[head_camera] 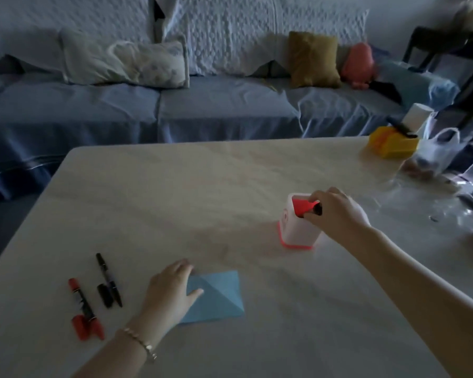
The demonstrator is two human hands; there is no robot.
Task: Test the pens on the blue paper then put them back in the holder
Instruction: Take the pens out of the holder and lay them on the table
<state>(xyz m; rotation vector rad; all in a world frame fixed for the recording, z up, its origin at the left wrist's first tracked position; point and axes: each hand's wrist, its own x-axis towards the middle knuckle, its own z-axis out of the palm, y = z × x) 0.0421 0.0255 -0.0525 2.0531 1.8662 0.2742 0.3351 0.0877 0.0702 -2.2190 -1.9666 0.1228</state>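
My left hand (172,290) lies flat, fingers straight and relaxed, pressing on the left edge of the square sheet of blue paper (219,296). The sheet sits on the near part of the pale table (202,186) and has creases across it. My right hand (336,211) reaches forward with its fingers curled round a dark pen (317,209). It holds the pen at the open mouth of the square white holder with a red inside and a red base rim (298,233). The holder stands upright, well beyond the paper and to its right. I cannot tell how far the pen goes in.

Left of the paper lie a slim black pen (104,268), with a short black piece touching its side, and a black marker with red ends (82,304) nearer the table edge. At the far right corner are a yellow box (393,144) and a clear plastic bag (437,151).
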